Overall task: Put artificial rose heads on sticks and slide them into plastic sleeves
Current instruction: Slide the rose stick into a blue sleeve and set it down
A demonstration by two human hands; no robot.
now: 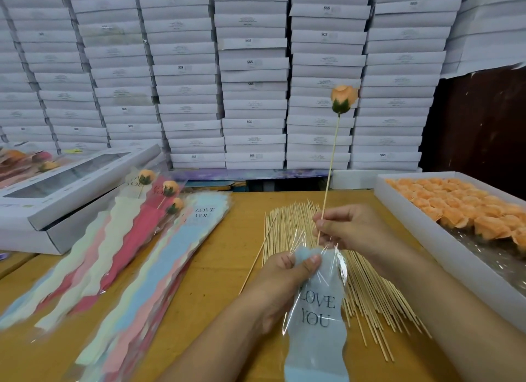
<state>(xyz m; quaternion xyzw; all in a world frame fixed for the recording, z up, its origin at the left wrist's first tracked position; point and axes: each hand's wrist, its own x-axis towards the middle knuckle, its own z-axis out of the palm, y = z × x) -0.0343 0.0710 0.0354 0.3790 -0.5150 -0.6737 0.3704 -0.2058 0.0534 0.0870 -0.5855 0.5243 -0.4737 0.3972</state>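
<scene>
Right hand (345,228): fingers pinch stick (330,174), rose (343,98) up top, tip at sleeve mouth. Left hand (287,279): fingers pinch blue sleeve (317,319) by its top edge. Loose sticks (296,225) beneath on table (222,262). Tray (421,231) of heads along right edge; sleeves (119,256) left.

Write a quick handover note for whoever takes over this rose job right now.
Left hand pinches the mouth of a blue sleeve. Right hand pinches the stick; its rose head is on, and its lower end is at the sleeve's mouth.
Done: three sleeved roses on the left.
Left: slide this one down; then more sticks, rose heads in the tray, empty sleeves.
</scene>
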